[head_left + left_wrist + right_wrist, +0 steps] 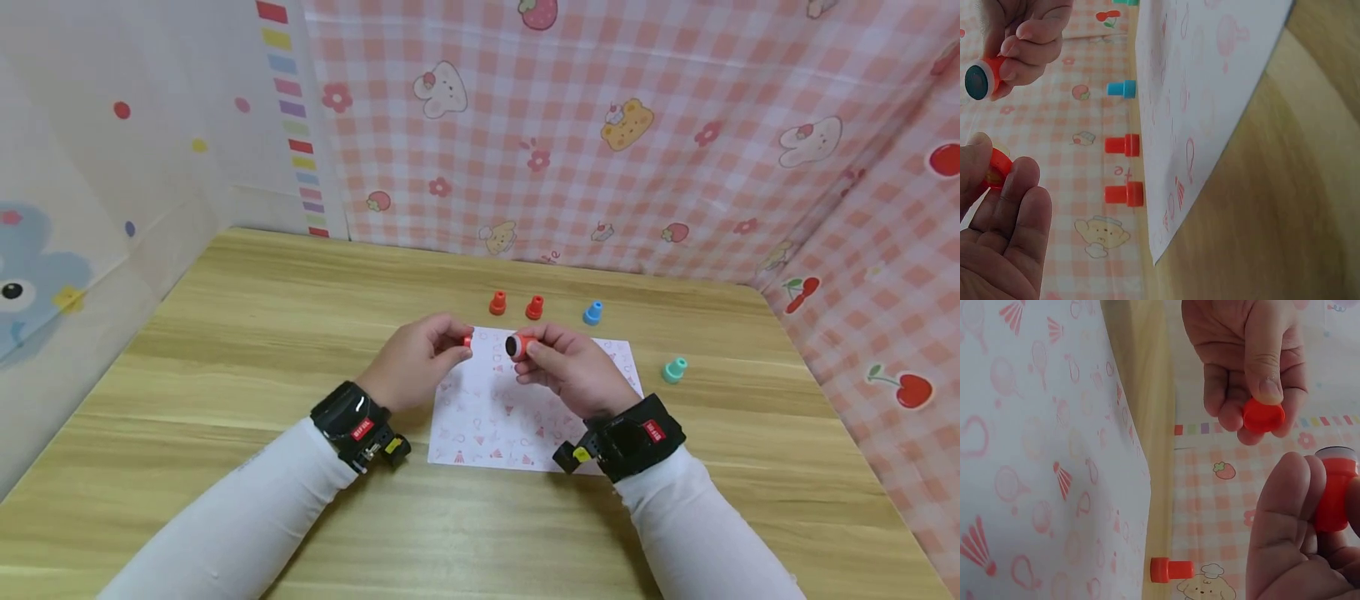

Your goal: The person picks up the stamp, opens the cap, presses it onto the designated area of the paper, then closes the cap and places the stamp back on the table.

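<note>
Over the paper, the left hand [414, 363] pinches a small red cap [1264, 419] between thumb and fingers. Its hollow inside faces the right wrist camera. The right hand [577, 371] grips a red toy stamp [521, 347], uncapped, with a dark round face and a white ring turned toward the left hand. A gap separates cap and stamp. Beneath both hands lies a white sheet of paper [480, 417], printed with red and pink shuttlecocks, rackets and other small shapes. The right hand and wrist hide part of the sheet.
Beyond the paper's far edge stand two red stamps, one on the left [498, 303] and another [535, 308], then a blue stamp [592, 313]. A teal stamp [674, 371] stands right of the sheet. Patterned cloth [570, 175] walls the wooden table [315, 292] behind and at the sides.
</note>
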Motion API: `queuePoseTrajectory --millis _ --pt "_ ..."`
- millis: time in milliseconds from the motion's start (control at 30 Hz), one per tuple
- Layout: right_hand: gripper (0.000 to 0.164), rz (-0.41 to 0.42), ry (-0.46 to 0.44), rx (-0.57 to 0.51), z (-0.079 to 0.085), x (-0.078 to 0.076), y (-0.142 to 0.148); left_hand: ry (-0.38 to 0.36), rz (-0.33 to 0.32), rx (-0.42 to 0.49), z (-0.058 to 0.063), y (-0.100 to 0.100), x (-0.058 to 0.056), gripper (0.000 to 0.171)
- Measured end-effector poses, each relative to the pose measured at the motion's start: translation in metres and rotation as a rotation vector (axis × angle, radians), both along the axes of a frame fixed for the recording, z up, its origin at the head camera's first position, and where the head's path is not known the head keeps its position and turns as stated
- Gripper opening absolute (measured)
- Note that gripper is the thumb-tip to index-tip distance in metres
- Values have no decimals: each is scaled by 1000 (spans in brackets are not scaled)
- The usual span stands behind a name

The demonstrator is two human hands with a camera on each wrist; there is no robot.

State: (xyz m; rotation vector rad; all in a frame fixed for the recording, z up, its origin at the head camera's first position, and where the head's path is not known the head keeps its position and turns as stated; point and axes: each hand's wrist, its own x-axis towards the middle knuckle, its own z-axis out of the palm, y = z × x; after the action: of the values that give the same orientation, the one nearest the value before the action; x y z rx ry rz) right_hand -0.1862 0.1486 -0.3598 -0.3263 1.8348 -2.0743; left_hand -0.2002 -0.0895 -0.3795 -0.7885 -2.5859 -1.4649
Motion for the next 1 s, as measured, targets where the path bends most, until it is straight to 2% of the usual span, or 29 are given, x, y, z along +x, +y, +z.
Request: queuePoseTrajectory --millis 233,500,700,867,1000 --pt "23 -39 -10 128 10 -10 -2 8 51 -25 0 -8 -2 17" --pt "21 -114 27 402 20 -26 -14 1 77 -27 0 -14 -5 16" --pt "18 -158 159 706 22 -34 -27 6 79 -33 0 -14 -7 17" --pt "12 -145 311 943 21 -44 -38 8 92 -43 -1 -16 -8 17" --pt "12 -110 396 1084 17 -53 -46 9 98 -40 -1 -17 -8 18"
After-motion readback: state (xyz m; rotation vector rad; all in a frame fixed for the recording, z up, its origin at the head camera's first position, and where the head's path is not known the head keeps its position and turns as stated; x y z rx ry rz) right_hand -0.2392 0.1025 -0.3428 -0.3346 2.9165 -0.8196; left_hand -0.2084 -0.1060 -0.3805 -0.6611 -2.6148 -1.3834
